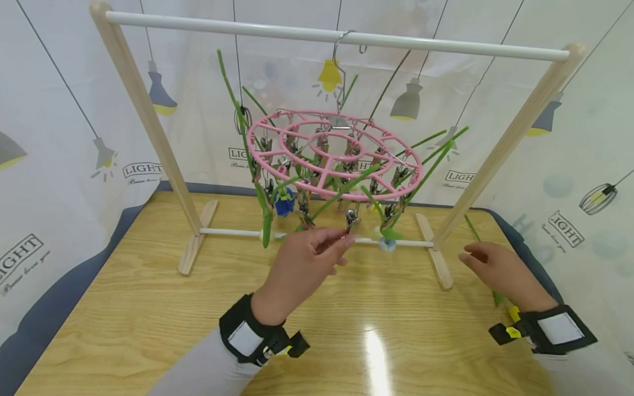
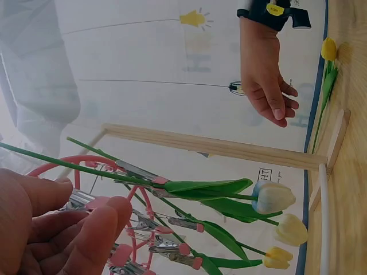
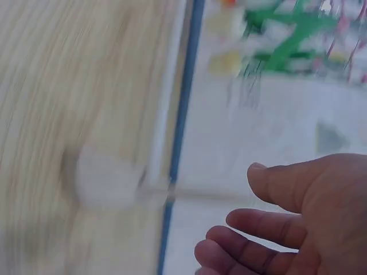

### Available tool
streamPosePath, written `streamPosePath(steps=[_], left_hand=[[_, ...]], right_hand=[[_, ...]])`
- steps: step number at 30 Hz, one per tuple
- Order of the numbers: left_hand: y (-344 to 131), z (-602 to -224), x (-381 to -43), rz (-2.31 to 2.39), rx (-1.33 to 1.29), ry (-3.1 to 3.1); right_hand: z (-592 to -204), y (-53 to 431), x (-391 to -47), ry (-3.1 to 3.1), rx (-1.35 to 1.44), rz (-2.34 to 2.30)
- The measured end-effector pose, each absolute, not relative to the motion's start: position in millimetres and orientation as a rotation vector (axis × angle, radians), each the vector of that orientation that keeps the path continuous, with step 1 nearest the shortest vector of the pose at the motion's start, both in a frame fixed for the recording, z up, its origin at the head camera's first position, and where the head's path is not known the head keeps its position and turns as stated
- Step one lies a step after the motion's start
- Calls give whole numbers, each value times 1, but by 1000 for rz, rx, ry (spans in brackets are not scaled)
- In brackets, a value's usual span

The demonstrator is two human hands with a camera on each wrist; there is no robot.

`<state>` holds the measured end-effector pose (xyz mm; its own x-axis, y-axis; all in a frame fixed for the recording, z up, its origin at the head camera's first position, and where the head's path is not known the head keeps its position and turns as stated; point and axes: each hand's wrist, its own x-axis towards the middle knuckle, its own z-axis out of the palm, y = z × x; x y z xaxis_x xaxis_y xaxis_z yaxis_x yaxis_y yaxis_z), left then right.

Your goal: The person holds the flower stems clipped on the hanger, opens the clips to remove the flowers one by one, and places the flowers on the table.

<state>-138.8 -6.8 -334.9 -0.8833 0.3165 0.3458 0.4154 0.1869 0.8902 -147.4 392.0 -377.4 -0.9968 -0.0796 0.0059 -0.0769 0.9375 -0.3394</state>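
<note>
My left hand pinches a metal clip with pink tips that hangs from the near rim of a round pink drying hanger. No flower stem shows in this clip. Other clips on the hanger hold artificial flowers by their green stems, among them a blue flower, a white-and-blue tulip, a pale yellow tulip and a yellow tulip. To the right, my right hand hovers with loosely bent fingers and nothing in them. Beside it, another yellow tulip lies on the table.
The hanger hooks onto the white top rod of a wooden stand. Its right post rises between the hanger and my right hand. A low white bar joins the feet on the wooden table. A printed curtain hangs behind.
</note>
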Motion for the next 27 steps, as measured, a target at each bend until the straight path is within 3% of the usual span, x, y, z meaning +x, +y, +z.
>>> streamPosePath(steps=[12, 20, 27], left_hand=[[-40, -319, -125, -1488, -746, -2196], [-48, -315, -126, -1534, -674, -2115], [-47, -316, -129, -1523, -652, -2091]], right_hand=[[-379, 227, -137, 2904, -752, -1131], [-366, 156, -136, 2596, -820, -1684], [-370, 137, -145, 2450, -762, -1961]])
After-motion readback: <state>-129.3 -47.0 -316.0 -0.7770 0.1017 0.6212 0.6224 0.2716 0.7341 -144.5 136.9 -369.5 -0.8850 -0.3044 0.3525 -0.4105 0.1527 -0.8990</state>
